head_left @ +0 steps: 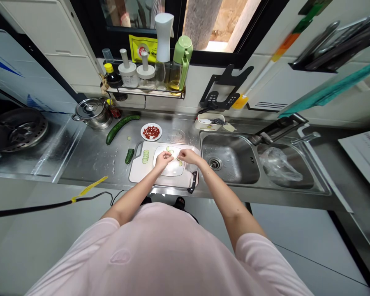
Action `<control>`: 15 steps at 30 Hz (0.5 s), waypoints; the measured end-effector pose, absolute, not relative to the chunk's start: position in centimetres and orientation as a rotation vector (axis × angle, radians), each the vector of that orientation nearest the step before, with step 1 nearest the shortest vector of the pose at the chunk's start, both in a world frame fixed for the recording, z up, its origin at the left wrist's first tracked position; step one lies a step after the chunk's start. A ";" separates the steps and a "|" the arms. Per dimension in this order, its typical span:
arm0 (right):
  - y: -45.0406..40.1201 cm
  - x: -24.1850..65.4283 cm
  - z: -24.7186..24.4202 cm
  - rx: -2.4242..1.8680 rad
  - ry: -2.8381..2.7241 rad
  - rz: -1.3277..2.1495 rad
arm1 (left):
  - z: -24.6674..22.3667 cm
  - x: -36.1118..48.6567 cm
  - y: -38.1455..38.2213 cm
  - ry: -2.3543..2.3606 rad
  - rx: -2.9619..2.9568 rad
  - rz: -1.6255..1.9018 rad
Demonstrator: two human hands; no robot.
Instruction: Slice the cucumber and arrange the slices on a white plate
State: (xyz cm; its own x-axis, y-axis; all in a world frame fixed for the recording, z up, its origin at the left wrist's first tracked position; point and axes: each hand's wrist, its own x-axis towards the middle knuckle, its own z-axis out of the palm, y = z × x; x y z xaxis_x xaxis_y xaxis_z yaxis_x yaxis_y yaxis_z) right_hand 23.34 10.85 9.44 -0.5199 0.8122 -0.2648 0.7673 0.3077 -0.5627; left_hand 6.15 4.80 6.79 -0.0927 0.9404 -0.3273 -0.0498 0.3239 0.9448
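Several thin slices point(180, 163) lie on the squarish white plate point(172, 171), which sits on the board point(138, 174) at the front of the steel table point(86, 162). The left hand point(163, 159) reaches in over the plate's left part, its grip drawn together with the fingertips close to the slices (whether one is pinched there is too small to tell). The right hand point(188, 156) comes in from the other side, fingers curled and thumb near them; I cannot tell whether that grip is closed on anything. The two hands face each other, near but apart.

Left of the plate, on the same board, a short row point(145, 156) of more slices overlaps lengthwise. The knife point(192, 182) rests at the board's right front corner, its black handle pointing toward the person. Just beside the board's left edge is a cut cucumber piece point(129, 156), and farther back a long cucumber point(121, 128) lies at a slant. Behind the board stands a round dish point(151, 132) of chopped red bits (peppers, by the look of them). The lidded pot point(94, 115) is at the back left; to the right of the board is the sink point(239, 166), with a clear bag point(279, 165) in its right basin.
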 end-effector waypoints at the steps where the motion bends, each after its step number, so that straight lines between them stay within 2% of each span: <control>1: 11.0 23.3 9.1 -1.518 -2.512 0.995 | 6.2 6.2 4.9 1.411 0.902 1.027; 8: 11.6 23.4 7.7 -1.685 -2.589 0.939 | 3.2 6.5 5.9 1.632 1.073 0.798; 15: 11.8 23.6 7.1 -1.764 -2.623 0.920 | 2.8 7.1 6.7 1.721 1.232 0.647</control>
